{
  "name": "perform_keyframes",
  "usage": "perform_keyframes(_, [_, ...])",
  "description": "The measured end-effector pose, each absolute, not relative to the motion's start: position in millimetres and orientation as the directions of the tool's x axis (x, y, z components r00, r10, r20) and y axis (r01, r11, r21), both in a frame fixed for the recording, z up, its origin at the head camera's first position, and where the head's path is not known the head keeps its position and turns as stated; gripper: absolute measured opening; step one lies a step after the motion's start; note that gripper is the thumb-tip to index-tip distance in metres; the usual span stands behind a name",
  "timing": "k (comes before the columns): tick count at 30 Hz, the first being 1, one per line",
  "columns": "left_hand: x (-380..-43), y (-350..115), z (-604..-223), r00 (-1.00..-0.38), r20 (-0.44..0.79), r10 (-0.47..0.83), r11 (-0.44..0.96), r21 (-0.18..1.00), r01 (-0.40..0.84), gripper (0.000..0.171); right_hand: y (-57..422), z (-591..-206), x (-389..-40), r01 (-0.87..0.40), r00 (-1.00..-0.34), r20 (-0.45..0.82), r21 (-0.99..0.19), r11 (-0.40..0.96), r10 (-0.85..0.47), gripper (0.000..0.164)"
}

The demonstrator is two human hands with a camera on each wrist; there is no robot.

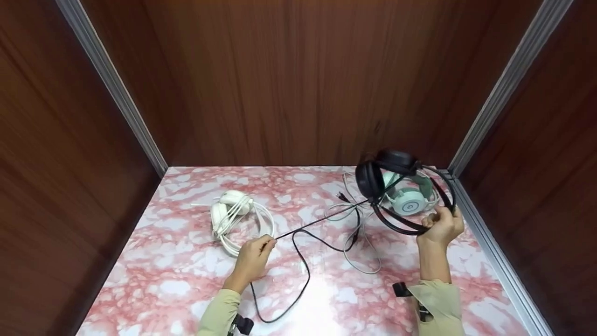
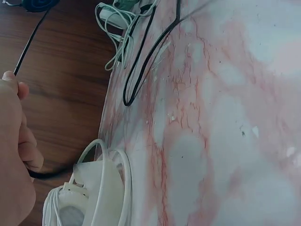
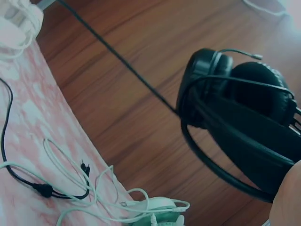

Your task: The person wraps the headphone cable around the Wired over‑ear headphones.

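Note:
My right hand grips the headband of a black pair of headphones, held up over the right side of the table. In the right wrist view the black headphones show both ear cups and a thin microphone boom. My left hand pinches the black cable, which runs taut from the headphones; the rest of it loops down onto the table. Just beyond the left hand lies a white pair of headphones with its cord wound round it. Behind the black pair sits a mint-green pair of headphones, partly hidden.
Pale cord from the green headphones lies loosely coiled beside them, tangled near the black cable's plugs. The table has a pink and white marbled top. Brown wood panels with metal corner strips enclose it on three sides.

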State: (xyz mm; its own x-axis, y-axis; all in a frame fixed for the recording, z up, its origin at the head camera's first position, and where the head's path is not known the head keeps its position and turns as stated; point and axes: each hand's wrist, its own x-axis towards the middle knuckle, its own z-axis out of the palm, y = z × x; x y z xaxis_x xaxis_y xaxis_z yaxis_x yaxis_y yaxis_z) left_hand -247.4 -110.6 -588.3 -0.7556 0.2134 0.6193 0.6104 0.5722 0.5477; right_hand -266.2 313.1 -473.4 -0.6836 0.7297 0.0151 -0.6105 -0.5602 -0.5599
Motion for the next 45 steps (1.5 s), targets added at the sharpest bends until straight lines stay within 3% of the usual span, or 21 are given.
perform_keyframes(9, [-240.5,-128.3,-587.3,-0.831,0.532,0.160,0.474,0.697,0.538,0.021,310.2,-469.9,-269.1,-0.647,-0.588,0.031,-0.617,-0.447,0.808,0.020])
perform_keyframes(15, [-232.0,-136.5,-555.9,-0.774,0.612,0.163,0.488,0.632,0.603,0.017,311.1,-467.9,-276.5,-0.583,-0.550,0.075,-0.748,-0.318,0.832,0.017])
perform_keyframes(20, [-228.0,-140.1,-500.3,-0.728,0.643,0.240,0.471,0.578,0.666,0.007,310.9,-471.1,-283.6,-0.460,-0.571,0.146,-0.872,-0.168,0.808,0.018])
perform_keyframes(24, [-232.6,-146.6,-465.5,-0.701,0.653,0.286,0.466,0.544,0.698,0.004,311.4,-471.3,-285.4,-0.279,-0.640,0.192,-0.960,0.007,0.744,0.012])
perform_keyframes(26, [-237.1,-148.7,-453.3,-0.664,0.680,0.311,0.459,0.504,0.731,0.004,311.6,-469.2,-284.7,-0.178,-0.706,0.221,-0.975,0.134,0.673,0.007])
perform_keyframes(29, [-245.9,-148.8,-437.8,-0.597,0.727,0.340,0.416,0.453,0.789,0.006,310.0,-462.3,-282.9,-0.081,-0.825,0.226,-0.955,0.287,0.519,0.017])
perform_keyframes(32, [-257.3,-146.3,-422.0,-0.556,0.756,0.346,0.349,0.446,0.824,0.012,303.2,-452.4,-281.2,-0.065,-0.920,0.203,-0.923,0.380,0.335,0.023])
perform_keyframes(35, [-268.1,-142.1,-404.6,-0.551,0.761,0.343,0.298,0.468,0.832,0.014,291.8,-442.0,-279.6,-0.104,-0.972,0.179,-0.907,0.408,0.151,0.021])
perform_keyframes(40, [-273.0,-133.3,-369.8,-0.586,0.728,0.357,0.285,0.512,0.810,0.008,273.3,-435.9,-276.1,-0.124,-0.983,0.072,-0.937,0.327,-0.168,0.027])
perform_keyframes(42, [-274.4,-130.3,-361.0,-0.619,0.689,0.376,0.294,0.545,0.785,0.006,268.8,-438.7,-273.7,-0.099,-0.953,0.025,-0.967,0.233,-0.301,0.033])
perform_keyframes(45, [-282.2,-127.9,-361.4,-0.686,0.602,0.409,0.300,0.621,0.724,0.007,263.9,-445.3,-269.9,-0.054,-0.864,0.019,-0.997,0.056,-0.503,0.030])
